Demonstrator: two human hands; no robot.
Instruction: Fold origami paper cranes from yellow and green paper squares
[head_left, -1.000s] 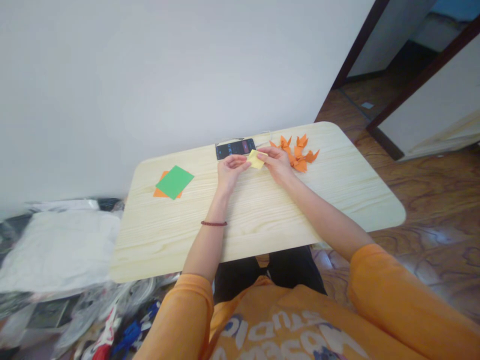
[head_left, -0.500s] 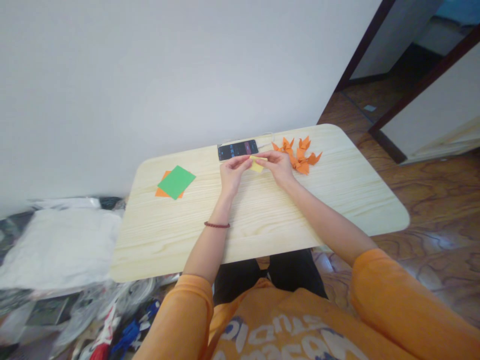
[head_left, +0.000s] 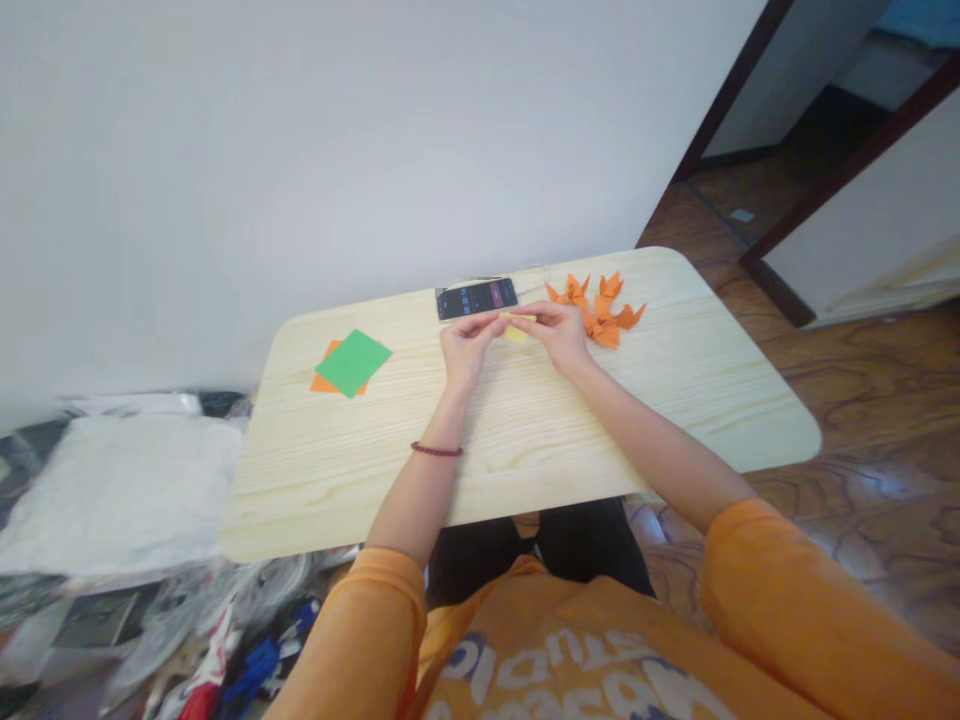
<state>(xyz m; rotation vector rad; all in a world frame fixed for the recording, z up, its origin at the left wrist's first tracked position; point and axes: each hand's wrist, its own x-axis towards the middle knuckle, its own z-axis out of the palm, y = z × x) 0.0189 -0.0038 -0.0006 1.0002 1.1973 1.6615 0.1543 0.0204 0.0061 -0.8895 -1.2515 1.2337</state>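
Both grips are closed on a small yellow paper square (head_left: 516,331): the fingertips of the left hand (head_left: 466,350) and the right hand (head_left: 559,336) pinch it from either side, and the fingers partly hide it, so its exact shape is hard to make out. The paper is held between the hands, just above the tabletop (head_left: 637,410), and I cannot tell whether it touches the surface.

Taking 12 o'clock as straight ahead, a black phone (head_left: 477,299) lies flat at 12 o'clock from the paper, just beyond the left hand's fingers, with a thin white cable (head_left: 534,275) beside its far edge. At about 3 o'clock, just past the right hand, sits a cluster of orange paper birds (head_left: 596,314). Well off at 9 o'clock, a green paper sheet (head_left: 352,363) lies tilted across an orange paper sheet (head_left: 323,382), overlapping it.

A dark red bead bracelet (head_left: 436,450) circles the left wrist, and orange sleeves (head_left: 787,600) cover both upper arms. Beyond the tabletop's 7 o'clock corner are a white cloth (head_left: 120,490) and crumpled plastic bags (head_left: 210,620). A patterned wooden floor (head_left: 862,400) spreads toward 3 o'clock.
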